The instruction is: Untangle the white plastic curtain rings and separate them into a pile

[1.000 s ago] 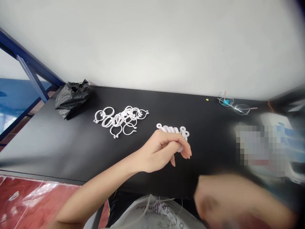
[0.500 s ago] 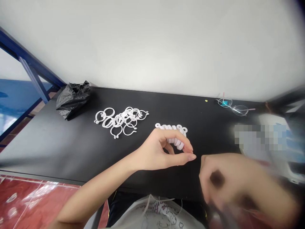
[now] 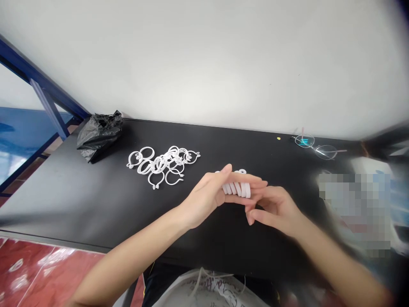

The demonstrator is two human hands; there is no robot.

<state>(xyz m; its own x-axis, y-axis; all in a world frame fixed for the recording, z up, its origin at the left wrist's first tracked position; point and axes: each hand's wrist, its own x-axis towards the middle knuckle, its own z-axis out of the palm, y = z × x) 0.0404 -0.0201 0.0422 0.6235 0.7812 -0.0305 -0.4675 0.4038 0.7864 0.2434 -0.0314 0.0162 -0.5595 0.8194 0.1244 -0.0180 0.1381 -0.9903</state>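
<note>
My left hand (image 3: 212, 194) holds a row of white plastic rings (image 3: 237, 187) strung along its fingers, just above the black table (image 3: 79, 196). My right hand (image 3: 271, 209) has come in from the right. Its fingertips touch the near end of that row of rings, fingers curled. A loose pile of white rings (image 3: 162, 163) lies on the table to the left of my hands, apart from them.
A crumpled black plastic bag (image 3: 97, 134) sits at the table's back left corner. A pair of glasses (image 3: 315, 145) lies at the back right by the white wall. A blue metal frame (image 3: 41, 96) stands off the left edge.
My right hand rose from the lower right and reached the rings on my left hand. My left hand turned and lifted slightly, its fingers stretching out with the rings on them.
</note>
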